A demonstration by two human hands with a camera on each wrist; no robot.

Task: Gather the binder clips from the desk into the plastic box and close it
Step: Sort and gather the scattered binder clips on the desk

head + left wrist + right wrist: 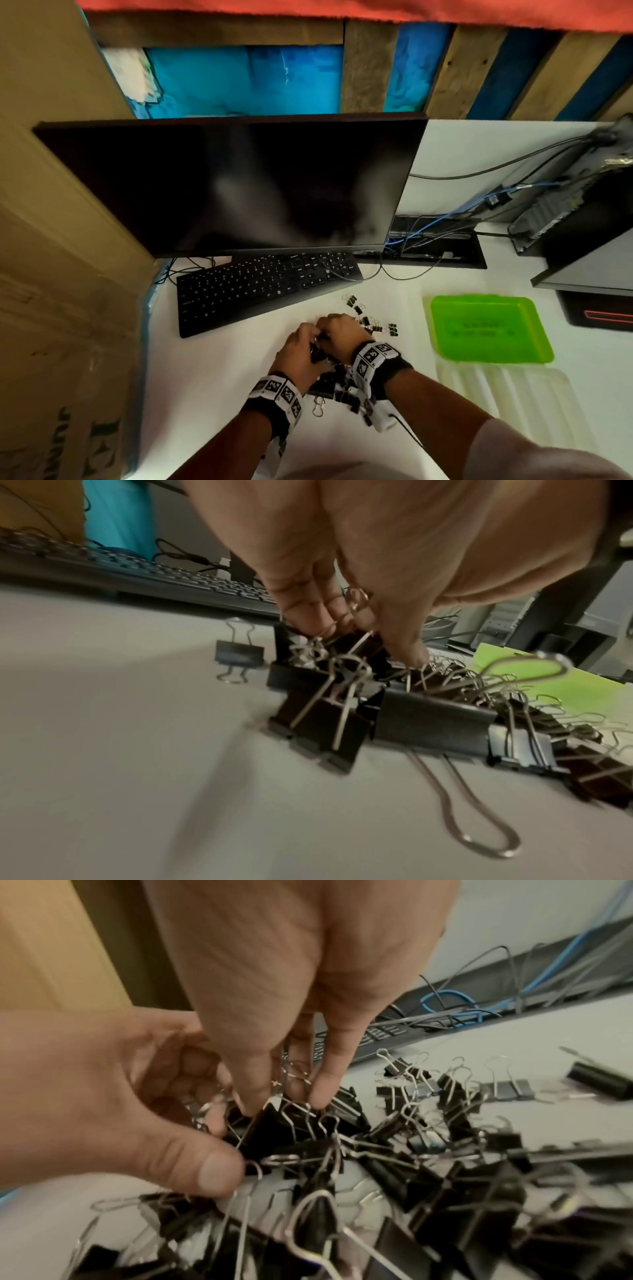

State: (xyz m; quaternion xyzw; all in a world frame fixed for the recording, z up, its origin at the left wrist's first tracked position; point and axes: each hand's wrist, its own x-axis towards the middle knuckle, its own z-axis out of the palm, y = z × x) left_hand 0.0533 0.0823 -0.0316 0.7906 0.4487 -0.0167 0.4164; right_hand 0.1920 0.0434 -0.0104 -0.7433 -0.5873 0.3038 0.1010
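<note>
A pile of black binder clips [334, 383] with silver wire handles lies on the white desk [222, 377], and smaller clips [366, 320] trail toward the keyboard. My left hand [313, 335] and right hand [325, 330] meet over the pile's far end. In the left wrist view my left hand [359, 631] reaches down into the clips [428, 718] and curls round wire handles. In the right wrist view my right hand [284, 1096] pinches handles above the heap [394, 1164]. The green box part [489, 329] lies to the right with nothing in it, and a translucent ribbed part [507, 401] lies next to it.
A black keyboard [260, 287] and a dark monitor [239, 185] stand just behind the pile. A cable tray [438, 240] and a computer case [589, 219] sit at the back right. Cardboard boxes [68, 308] border the desk's left side. One small clip [240, 656] lies apart.
</note>
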